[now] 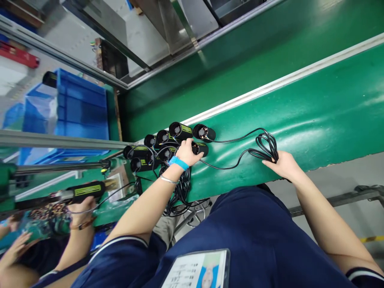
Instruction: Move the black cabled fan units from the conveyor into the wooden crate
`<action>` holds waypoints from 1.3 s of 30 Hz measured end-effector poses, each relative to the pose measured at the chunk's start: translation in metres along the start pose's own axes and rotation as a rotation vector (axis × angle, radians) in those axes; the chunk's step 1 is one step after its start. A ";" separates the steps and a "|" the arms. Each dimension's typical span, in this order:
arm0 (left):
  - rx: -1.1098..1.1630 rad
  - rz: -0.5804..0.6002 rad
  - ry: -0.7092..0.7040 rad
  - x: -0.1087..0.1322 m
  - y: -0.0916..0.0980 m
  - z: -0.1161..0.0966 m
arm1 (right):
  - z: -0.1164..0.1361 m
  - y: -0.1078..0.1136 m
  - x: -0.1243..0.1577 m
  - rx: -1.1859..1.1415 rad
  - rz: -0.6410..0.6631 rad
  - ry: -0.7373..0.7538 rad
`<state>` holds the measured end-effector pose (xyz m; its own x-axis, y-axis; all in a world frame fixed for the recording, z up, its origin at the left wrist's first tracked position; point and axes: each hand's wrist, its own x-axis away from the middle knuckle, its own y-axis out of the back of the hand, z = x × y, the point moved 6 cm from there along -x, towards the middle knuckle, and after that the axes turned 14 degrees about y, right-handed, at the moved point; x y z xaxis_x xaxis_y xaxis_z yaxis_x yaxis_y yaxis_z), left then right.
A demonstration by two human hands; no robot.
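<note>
My left hand (pixel 186 153), with a blue band at the wrist, has its thumb and fingers around a black cylinder (pixel 204 149) lying on the green bench. A black cable (pixel 223 168) runs from it to the right. Closed around looped black cable (pixel 267 145) is my right hand (pixel 283 164), near the bench's front edge. Another black cylinder (pixel 211 134) with small wires in its open end lies just behind; its cable also leads to the loops. Several similar cylinders with yellow-green stripes (pixel 183 131) are grouped left of my left hand.
A heap of black cables (pixel 181 190) hangs over the bench's front edge, beneath my left forearm. At left, a co-worker's hand (pixel 82 209) holds a striped black cylinder (pixel 87 189) at a machine. Blue crates (pixel 81 112) stand beyond a metal rail. A white strip (pixel 288 79) runs along the green bench (pixel 327 116).
</note>
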<state>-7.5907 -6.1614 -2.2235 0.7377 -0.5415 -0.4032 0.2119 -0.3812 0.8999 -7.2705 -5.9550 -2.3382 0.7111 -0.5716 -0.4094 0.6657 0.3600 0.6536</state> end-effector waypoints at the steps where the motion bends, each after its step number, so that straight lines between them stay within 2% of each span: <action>1: 0.036 -0.013 0.039 0.003 -0.001 0.002 | -0.005 0.000 -0.007 0.081 0.003 -0.032; 3: 0.179 -0.088 0.074 0.016 0.003 0.007 | -0.009 0.004 -0.015 0.224 -0.044 -0.060; 5: 0.419 -0.153 0.091 0.039 0.009 0.014 | 0.004 0.010 -0.017 0.295 -0.195 0.024; 7: 0.715 -0.142 0.118 0.068 0.006 0.019 | 0.036 0.013 -0.010 0.240 -0.397 0.228; 9: 0.977 -0.102 0.145 0.097 -0.001 0.016 | 0.077 0.006 -0.002 0.070 -0.478 0.472; 10: 1.069 -0.093 0.151 0.109 -0.004 0.012 | 0.098 -0.003 0.000 -0.035 -0.453 0.569; 12: 1.180 -0.105 0.139 0.128 -0.007 0.000 | 0.134 -0.028 -0.004 -0.268 -0.288 0.653; 14: 1.227 -0.125 0.102 0.141 -0.006 -0.012 | 0.157 -0.055 -0.015 -0.492 -0.117 0.591; 17: 1.237 -0.160 0.055 0.152 -0.002 -0.024 | 0.171 -0.077 -0.031 -0.680 -0.028 0.499; 22: 1.256 -0.187 0.088 0.157 0.000 -0.025 | 0.171 -0.072 -0.042 -0.751 -0.081 0.469; 27: 1.314 -0.150 0.125 0.157 -0.004 -0.022 | 0.180 -0.069 -0.037 -0.639 -0.110 0.550; 30: 1.311 -0.122 0.120 0.157 -0.005 -0.020 | 0.178 -0.073 -0.044 -0.642 -0.053 0.488; 33: 1.263 -0.090 0.108 0.150 -0.004 -0.014 | 0.158 -0.067 -0.052 -0.680 -0.020 0.341; 35: 1.126 -0.108 0.103 0.139 -0.001 -0.006 | 0.136 -0.045 -0.050 -0.566 -0.149 0.376; 37: 0.865 -0.157 0.079 0.121 0.004 0.000 | 0.106 -0.015 -0.039 -0.277 -0.355 0.445; 39: 0.564 -0.152 0.063 0.099 0.004 0.004 | 0.069 0.005 -0.026 0.069 -0.464 0.392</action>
<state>-7.5193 -6.2201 -2.2603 0.7660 -0.4110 -0.4944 -0.0428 -0.7999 0.5986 -7.3013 -5.9890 -2.2808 0.3893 -0.3388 -0.8565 0.9191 0.0825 0.3852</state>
